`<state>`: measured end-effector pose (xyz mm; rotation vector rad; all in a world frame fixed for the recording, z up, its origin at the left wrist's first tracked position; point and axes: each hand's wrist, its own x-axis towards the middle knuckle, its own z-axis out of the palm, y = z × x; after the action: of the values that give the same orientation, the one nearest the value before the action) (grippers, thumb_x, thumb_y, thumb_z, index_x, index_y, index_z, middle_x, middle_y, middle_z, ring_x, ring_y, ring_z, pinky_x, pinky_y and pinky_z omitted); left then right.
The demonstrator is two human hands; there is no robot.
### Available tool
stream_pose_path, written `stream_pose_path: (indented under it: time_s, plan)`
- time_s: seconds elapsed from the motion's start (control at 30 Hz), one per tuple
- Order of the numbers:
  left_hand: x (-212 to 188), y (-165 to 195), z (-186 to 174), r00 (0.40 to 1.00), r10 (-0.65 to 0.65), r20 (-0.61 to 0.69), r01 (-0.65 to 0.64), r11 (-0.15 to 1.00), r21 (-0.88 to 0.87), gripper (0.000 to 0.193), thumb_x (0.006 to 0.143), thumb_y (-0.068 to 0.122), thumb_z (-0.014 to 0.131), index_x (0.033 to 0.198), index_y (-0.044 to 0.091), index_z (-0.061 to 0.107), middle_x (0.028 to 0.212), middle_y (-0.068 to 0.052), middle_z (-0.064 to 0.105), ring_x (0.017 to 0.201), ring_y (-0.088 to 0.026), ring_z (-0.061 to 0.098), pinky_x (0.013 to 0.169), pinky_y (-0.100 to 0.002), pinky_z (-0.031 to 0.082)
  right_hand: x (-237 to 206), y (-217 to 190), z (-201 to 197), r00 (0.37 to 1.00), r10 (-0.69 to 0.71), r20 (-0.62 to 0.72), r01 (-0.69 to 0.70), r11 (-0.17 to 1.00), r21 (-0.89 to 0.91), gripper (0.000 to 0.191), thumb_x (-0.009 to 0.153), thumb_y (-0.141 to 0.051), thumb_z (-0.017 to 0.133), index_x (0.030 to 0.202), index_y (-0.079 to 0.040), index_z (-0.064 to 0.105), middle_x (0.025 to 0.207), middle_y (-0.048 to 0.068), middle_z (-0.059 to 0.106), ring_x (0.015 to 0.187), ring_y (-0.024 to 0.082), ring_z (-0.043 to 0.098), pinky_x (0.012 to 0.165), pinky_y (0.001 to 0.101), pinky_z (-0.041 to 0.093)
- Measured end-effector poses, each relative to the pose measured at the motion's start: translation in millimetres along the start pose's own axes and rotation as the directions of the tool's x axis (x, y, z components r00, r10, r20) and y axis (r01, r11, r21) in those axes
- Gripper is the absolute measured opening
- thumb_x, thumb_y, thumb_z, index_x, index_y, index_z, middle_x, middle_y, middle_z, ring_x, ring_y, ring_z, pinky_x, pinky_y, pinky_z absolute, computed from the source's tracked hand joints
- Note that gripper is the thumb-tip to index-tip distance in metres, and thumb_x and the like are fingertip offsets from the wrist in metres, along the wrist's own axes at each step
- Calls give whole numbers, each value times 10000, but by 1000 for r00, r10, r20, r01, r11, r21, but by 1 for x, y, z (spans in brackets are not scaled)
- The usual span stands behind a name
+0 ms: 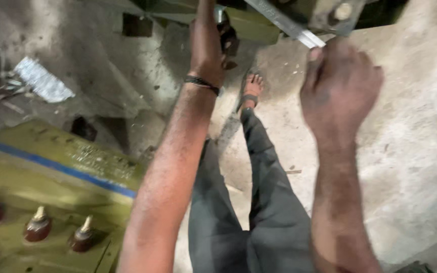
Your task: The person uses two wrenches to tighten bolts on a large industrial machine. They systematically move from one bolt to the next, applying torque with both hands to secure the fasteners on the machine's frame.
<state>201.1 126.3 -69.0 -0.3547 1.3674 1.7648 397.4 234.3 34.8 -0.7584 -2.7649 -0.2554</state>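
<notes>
My right hand point(340, 83) is clenched around the lower end of a long silver metal tool point(284, 23), a spanner-like bar that runs up and left to the top edge. My left hand point(206, 43) reaches up to an olive-green metal part point(251, 25) at the top of the view; its fingers are cut off by the frame and partly hidden, so its grip cannot be made out. A dark band point(202, 83) circles the left wrist. Below, my leg in dark trousers point(259, 202) and a sandalled foot point(251, 88) stand on the concrete floor.
An olive-green machine housing point(51, 177) with a blue stripe fills the lower left, carrying three brown insulators with metal tips point(39, 227). Scrap metal pieces point(41, 81) lie on the rough concrete floor point(410, 151) at upper left.
</notes>
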Motion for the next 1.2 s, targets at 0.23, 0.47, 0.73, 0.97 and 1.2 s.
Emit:
stream_pose_path:
  time_s: [0.23,0.47,0.73,0.97,1.2]
  plan:
    - [4,-4,3,1000,-4,22,6,996,-91,515,794,701,610,721,194,553,586,41,491,452,-91,398,429,-318,246,-13,-22,-14,1000,12,-23,-12,1000,-4,65,1090,-121,596,1080,-57,600,877,100,592,850,303,588,751,453,366]
    - [27,-15,4,997,82,-10,-82,996,-26,536,918,603,586,671,132,519,571,33,475,468,-103,376,438,-334,244,-26,-53,-27,994,103,36,-104,994,27,53,1085,-87,611,1096,-55,570,906,98,591,881,319,579,756,481,377]
    - [4,8,6,998,36,50,-36,999,0,486,949,591,591,853,115,608,624,62,437,510,-79,346,457,-304,237,-7,-72,-57,945,212,248,-266,942,207,112,1042,-110,637,1089,-11,615,854,160,607,799,399,587,695,525,421]
    - [-20,30,8,998,-60,20,60,998,21,530,946,625,603,1035,111,698,676,103,383,560,-37,326,488,-261,231,34,-4,-48,958,128,258,-157,983,94,253,1141,-125,642,895,-111,700,719,40,661,598,218,593,659,408,401]
    - [-18,18,7,999,2,-54,-4,999,-35,422,930,561,635,794,162,621,656,120,414,545,-33,333,485,-255,246,49,58,-6,949,-58,309,22,993,120,124,1110,-189,736,1037,-95,699,828,43,664,750,199,647,800,378,501]
